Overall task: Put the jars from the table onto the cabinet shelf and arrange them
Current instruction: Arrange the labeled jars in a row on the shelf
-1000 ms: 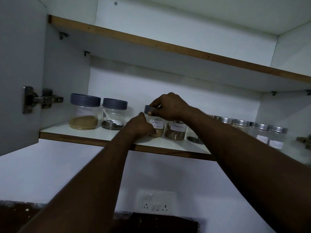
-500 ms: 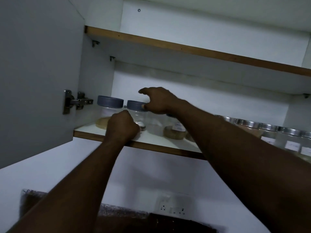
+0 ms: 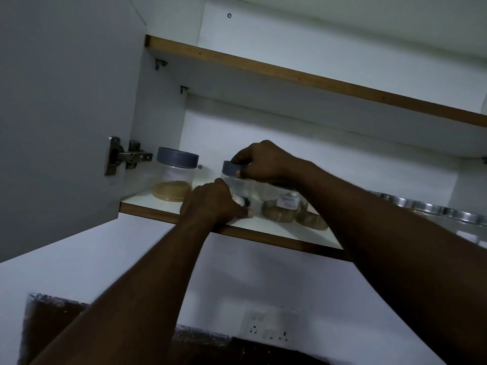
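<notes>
On the lower cabinet shelf stands a clear jar with a grey lid holding tan powder, at the far left. To its right is a second grey-lidded clear jar. My right hand grips its lid from above. My left hand is curled against the jar's base at the shelf edge. Right of it stands a labelled jar of brown powder, partly hidden by my right arm, and another brown-filled jar beyond.
A row of steel-lidded jars fills the shelf's right end. An upper shelf hangs above. The open cabinet door with its hinge stands at the left. A wall socket sits below.
The second grey-lidded jar has shifted right, away from the tan-powder jar, leaving a gap. My right hand dropped from hovering onto its lid. The view swung left.
</notes>
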### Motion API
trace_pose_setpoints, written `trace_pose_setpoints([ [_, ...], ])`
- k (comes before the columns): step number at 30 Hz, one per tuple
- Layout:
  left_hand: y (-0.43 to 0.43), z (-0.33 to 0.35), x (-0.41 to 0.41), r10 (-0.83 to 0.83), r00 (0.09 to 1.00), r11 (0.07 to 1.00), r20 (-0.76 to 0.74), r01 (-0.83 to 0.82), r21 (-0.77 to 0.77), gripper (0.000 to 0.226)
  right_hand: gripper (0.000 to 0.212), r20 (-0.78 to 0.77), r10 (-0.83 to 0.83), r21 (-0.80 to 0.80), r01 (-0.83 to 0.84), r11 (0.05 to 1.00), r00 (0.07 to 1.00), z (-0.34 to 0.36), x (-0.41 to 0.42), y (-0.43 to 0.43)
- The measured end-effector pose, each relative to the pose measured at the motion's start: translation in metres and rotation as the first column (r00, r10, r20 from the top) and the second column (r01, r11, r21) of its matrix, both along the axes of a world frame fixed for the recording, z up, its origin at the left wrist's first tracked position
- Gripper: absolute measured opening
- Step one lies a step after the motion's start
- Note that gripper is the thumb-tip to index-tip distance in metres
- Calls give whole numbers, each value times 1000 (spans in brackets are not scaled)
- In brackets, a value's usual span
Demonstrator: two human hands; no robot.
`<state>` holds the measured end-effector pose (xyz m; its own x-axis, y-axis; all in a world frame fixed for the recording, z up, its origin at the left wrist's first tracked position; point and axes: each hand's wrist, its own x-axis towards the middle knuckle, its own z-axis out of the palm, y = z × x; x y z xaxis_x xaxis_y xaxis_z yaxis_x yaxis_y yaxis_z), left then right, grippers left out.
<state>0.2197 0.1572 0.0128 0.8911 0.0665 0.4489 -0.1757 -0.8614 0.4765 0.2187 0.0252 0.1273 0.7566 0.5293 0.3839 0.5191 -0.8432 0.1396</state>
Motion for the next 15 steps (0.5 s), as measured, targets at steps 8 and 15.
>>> trace_pose_setpoints([
  [8, 5, 17, 25, -262, 952, 955, -157, 231, -188, 44, 20, -112, 112, 120, -98, 988, 987, 0, 1, 13],
  [15, 10, 15, 21, -315, 948, 878, -45, 273, -394, 86, 24, 126, 41, 101, -54, 993, 991, -2, 6, 13],
])
